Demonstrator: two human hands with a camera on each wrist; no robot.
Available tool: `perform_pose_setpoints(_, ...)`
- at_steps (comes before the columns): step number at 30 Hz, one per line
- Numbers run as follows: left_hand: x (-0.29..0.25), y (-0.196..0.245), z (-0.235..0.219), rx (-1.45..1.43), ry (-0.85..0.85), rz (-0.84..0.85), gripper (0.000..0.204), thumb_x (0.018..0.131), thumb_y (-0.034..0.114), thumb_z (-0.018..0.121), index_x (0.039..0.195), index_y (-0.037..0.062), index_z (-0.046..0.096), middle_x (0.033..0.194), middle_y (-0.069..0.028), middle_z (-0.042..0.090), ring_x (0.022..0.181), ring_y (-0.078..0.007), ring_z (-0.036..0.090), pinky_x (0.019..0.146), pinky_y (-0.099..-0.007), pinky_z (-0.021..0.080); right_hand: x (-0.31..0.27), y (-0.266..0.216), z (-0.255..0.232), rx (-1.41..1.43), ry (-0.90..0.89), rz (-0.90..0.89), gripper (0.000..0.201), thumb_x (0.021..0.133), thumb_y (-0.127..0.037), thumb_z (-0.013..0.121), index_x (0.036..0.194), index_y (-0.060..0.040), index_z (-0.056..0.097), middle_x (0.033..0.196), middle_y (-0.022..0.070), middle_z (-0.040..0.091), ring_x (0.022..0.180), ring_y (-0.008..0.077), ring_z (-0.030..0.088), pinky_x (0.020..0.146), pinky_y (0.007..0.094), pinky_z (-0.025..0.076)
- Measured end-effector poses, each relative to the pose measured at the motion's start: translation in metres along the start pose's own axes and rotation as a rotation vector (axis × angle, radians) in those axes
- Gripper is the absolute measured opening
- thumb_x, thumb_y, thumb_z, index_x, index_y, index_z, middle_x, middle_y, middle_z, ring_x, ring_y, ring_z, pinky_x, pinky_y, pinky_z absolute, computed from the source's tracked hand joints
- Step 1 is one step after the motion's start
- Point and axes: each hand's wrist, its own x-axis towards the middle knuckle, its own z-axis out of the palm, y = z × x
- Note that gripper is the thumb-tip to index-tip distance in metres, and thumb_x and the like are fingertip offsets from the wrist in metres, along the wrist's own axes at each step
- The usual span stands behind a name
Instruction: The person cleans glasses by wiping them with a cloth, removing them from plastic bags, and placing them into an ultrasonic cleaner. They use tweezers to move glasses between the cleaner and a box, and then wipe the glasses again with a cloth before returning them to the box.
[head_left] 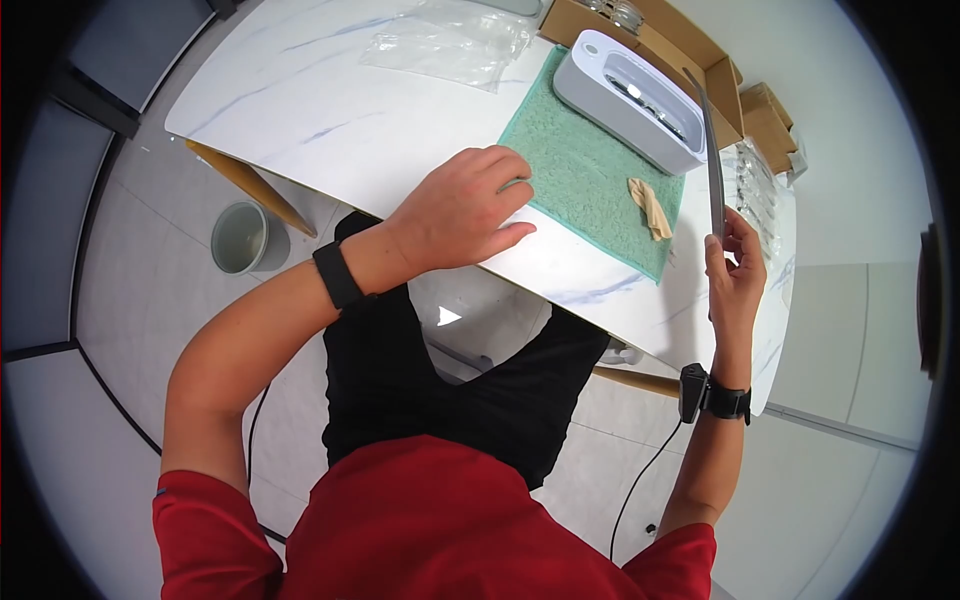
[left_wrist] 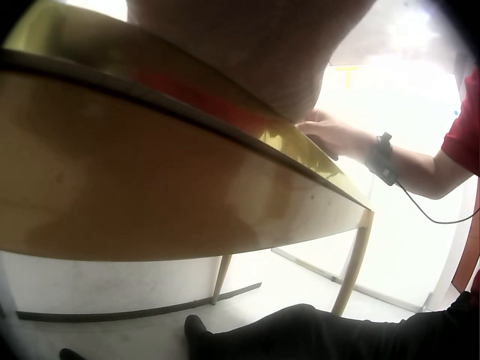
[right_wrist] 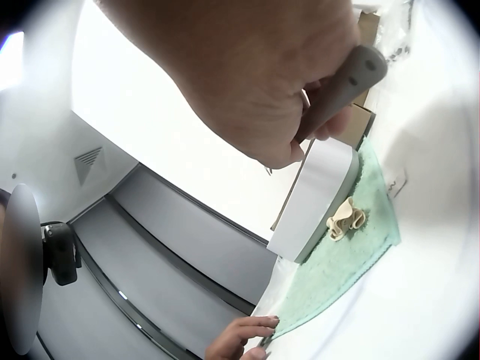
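Note:
My right hand [head_left: 738, 265] holds a long, thin grey bar [head_left: 716, 170] upright, fingers and thumb around its lower part. In the right wrist view, the bar's blunt end [right_wrist: 360, 75] sticks out of the fist and bears two dark dots; its exact kind I cannot tell. The bar overlaps the right end of a white cleaner-like box [head_left: 630, 115] with a dark, shiny thing in its long hollow. My left hand [head_left: 465, 208] rests by the table's front edge, fingers loosely bent, at the left side of a green towel [head_left: 580, 170], holding nothing.
On the towel lies a crumpled beige cloth [head_left: 650, 210]. Behind the box stands an open cardboard carton [head_left: 690, 50]. Clear plastic bags [head_left: 450, 45] lie at the back left, and more plastic packets [head_left: 757, 195] at the right. A grey bin [head_left: 240, 240] stands on the floor.

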Motion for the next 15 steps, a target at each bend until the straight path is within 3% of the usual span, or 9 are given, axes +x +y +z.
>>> perform_pose_setpoints(15, 0.0005, 0.0005, -0.0005, -0.007, 0.006, -0.002, 0.028, 0.082, 0.020, 0.076, 0.099, 0.0020, 0.064, 0.113, -0.0128, 0.061, 0.109, -0.0311, 0.059, 0.093, -0.0407, 0.048, -0.0042, -0.0014, 0.0079, 0.051, -0.051, 0.035, 0.038, 0.091, -0.003, 0.067, 0.129, -0.0005, 0.062, 0.107, 0.0059, 0.064, 0.082, 0.0101, 0.060, 0.067, 0.0240, 0.052)
